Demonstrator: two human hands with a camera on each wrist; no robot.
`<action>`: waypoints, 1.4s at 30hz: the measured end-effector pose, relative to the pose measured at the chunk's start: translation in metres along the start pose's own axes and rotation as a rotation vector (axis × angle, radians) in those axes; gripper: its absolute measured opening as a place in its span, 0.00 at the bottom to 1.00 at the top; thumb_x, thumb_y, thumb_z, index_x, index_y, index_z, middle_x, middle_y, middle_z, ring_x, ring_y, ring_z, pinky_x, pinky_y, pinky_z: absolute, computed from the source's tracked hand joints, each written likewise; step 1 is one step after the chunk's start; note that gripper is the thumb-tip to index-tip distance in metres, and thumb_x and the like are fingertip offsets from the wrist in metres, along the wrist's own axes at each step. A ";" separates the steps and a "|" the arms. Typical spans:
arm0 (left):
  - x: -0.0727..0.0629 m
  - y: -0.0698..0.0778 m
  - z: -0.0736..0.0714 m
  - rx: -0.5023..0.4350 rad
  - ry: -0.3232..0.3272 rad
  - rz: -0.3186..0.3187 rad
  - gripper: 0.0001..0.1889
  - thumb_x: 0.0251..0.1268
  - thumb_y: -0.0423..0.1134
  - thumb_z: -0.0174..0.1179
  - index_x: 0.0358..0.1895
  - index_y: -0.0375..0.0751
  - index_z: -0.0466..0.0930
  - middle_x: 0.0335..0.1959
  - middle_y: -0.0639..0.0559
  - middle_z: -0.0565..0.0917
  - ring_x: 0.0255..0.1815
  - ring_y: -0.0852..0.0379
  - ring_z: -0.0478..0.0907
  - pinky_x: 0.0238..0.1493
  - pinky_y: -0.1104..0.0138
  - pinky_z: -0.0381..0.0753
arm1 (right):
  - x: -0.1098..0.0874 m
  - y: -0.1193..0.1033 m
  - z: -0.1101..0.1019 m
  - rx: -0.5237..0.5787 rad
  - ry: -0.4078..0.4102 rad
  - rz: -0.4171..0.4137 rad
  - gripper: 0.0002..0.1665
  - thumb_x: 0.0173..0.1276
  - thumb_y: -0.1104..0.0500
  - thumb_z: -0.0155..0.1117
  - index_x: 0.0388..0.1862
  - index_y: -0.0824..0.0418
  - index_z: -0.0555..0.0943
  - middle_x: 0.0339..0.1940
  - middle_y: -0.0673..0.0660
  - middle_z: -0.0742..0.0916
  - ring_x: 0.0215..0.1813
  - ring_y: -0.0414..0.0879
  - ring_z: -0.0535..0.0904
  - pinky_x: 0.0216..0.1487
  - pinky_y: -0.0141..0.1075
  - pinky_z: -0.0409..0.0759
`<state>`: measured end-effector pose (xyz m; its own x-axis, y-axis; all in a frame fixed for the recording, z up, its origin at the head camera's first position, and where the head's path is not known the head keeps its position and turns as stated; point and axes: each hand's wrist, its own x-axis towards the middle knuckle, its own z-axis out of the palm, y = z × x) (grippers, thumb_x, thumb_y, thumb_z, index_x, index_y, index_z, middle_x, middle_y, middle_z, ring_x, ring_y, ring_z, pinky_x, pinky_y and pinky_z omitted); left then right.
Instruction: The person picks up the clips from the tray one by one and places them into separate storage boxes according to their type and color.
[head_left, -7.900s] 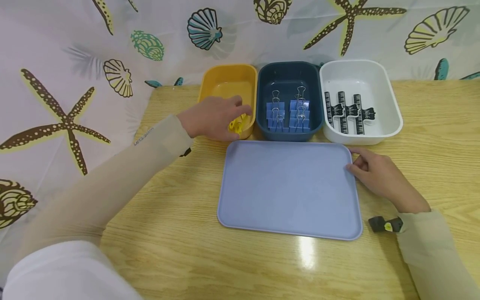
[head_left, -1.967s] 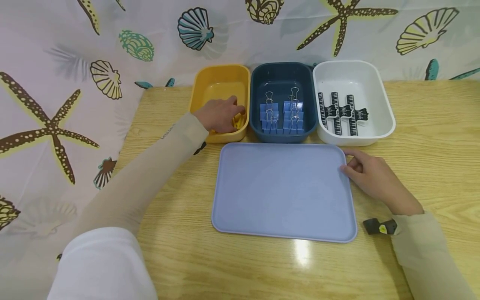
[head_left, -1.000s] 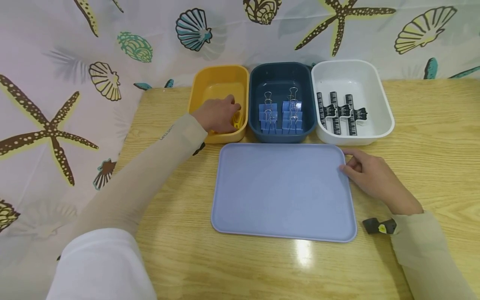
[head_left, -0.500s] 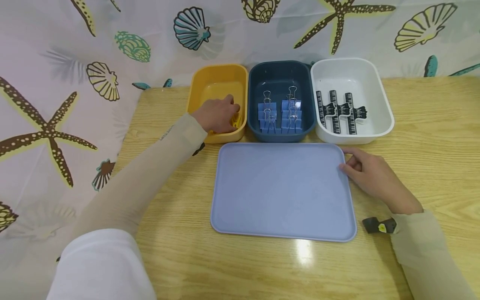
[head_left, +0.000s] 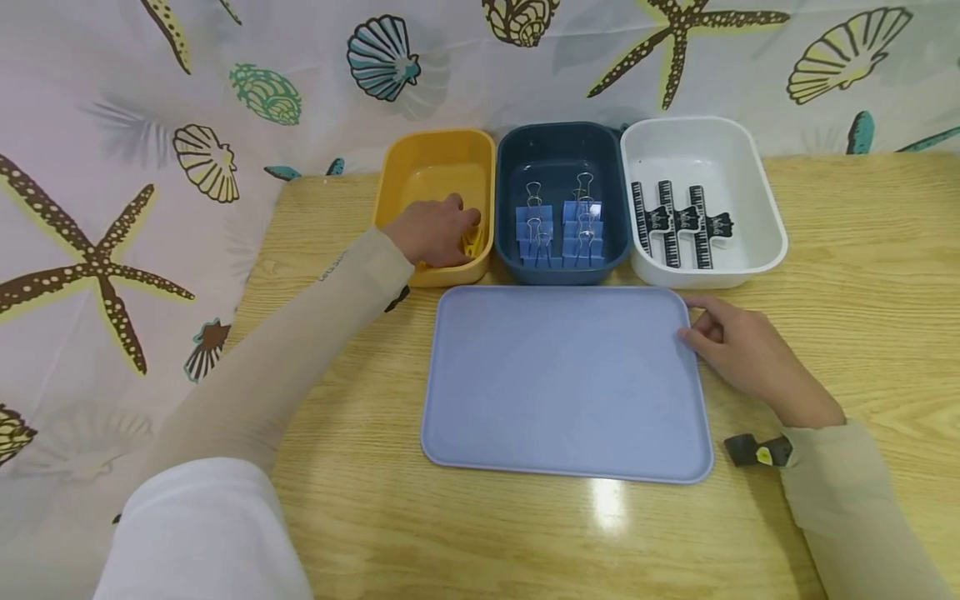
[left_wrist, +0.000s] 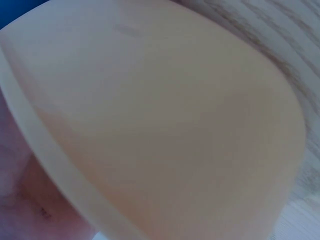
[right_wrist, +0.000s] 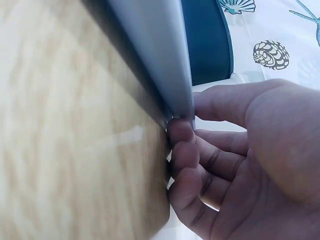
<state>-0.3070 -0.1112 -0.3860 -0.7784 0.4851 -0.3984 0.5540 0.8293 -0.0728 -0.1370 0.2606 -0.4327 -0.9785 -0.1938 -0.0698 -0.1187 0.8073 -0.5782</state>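
Observation:
My left hand (head_left: 437,232) reaches down into the yellow bin (head_left: 438,142), over something small and yellow (head_left: 472,242) that shows between thumb and forefinger. The other fingers are hidden behind the hand, and I cannot tell whether they grip it. In the left wrist view the bin's pale outer wall (left_wrist: 175,100) fills most of the picture, with part of the hand past its rim. My right hand (head_left: 738,346) pinches the right edge of the blue-grey tray (head_left: 566,383), thumb on one side and curled fingertips (right_wrist: 185,185) at the other side of the rim.
A navy bin (head_left: 562,142) with several blue binder clips (head_left: 582,229) stands beside the yellow one. Right of it is a white bin (head_left: 765,225) holding black piano-key clips (head_left: 667,225). All stand on a wooden table (head_left: 360,500) against a seashell-print cloth (head_left: 480,75).
Since the oldest frame my left hand has gone lower into the yellow bin; lately it shifts only slightly. The right hand stays at the tray edge. The head view has shifted a little.

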 end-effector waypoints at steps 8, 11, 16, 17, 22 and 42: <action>-0.001 0.001 -0.001 0.006 -0.006 0.007 0.27 0.61 0.50 0.58 0.61 0.44 0.66 0.54 0.42 0.69 0.37 0.46 0.74 0.41 0.59 0.76 | 0.000 -0.001 -0.001 -0.009 -0.025 0.026 0.25 0.70 0.56 0.59 0.63 0.64 0.73 0.31 0.56 0.83 0.25 0.37 0.70 0.28 0.31 0.68; -0.001 0.002 -0.001 0.003 -0.010 0.010 0.27 0.61 0.50 0.58 0.62 0.45 0.66 0.55 0.42 0.69 0.37 0.46 0.74 0.41 0.60 0.76 | 0.001 -0.001 -0.001 -0.012 -0.024 0.023 0.25 0.70 0.56 0.59 0.62 0.64 0.73 0.30 0.56 0.83 0.25 0.37 0.70 0.28 0.31 0.68; 0.000 0.003 -0.001 -0.008 -0.009 0.009 0.28 0.61 0.51 0.57 0.63 0.46 0.66 0.55 0.44 0.69 0.36 0.47 0.74 0.39 0.61 0.74 | 0.001 0.000 0.000 -0.010 -0.020 0.018 0.25 0.70 0.56 0.60 0.62 0.65 0.73 0.30 0.56 0.83 0.25 0.36 0.70 0.28 0.31 0.68; 0.000 0.003 -0.001 -0.012 -0.008 0.009 0.28 0.61 0.51 0.57 0.63 0.46 0.66 0.54 0.44 0.69 0.36 0.47 0.74 0.39 0.61 0.73 | 0.001 0.000 0.000 -0.010 -0.020 0.017 0.24 0.69 0.56 0.60 0.62 0.65 0.73 0.30 0.56 0.84 0.25 0.36 0.70 0.28 0.31 0.68; -0.001 0.003 -0.001 -0.017 -0.004 0.003 0.27 0.60 0.50 0.57 0.62 0.47 0.66 0.53 0.44 0.68 0.36 0.47 0.74 0.39 0.61 0.72 | 0.001 0.001 0.000 -0.008 -0.017 0.012 0.25 0.69 0.56 0.60 0.62 0.65 0.73 0.30 0.56 0.83 0.25 0.36 0.70 0.28 0.31 0.67; -0.003 -0.005 0.003 -0.031 0.020 0.011 0.30 0.61 0.52 0.58 0.64 0.45 0.65 0.57 0.42 0.70 0.36 0.47 0.75 0.40 0.60 0.77 | 0.001 -0.001 -0.001 -0.008 -0.018 0.012 0.24 0.70 0.56 0.59 0.62 0.65 0.73 0.30 0.56 0.83 0.25 0.37 0.70 0.28 0.31 0.67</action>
<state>-0.3064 -0.1182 -0.3875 -0.7785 0.4989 -0.3809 0.5531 0.8321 -0.0405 -0.1376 0.2597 -0.4314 -0.9768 -0.1939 -0.0909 -0.1086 0.8142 -0.5703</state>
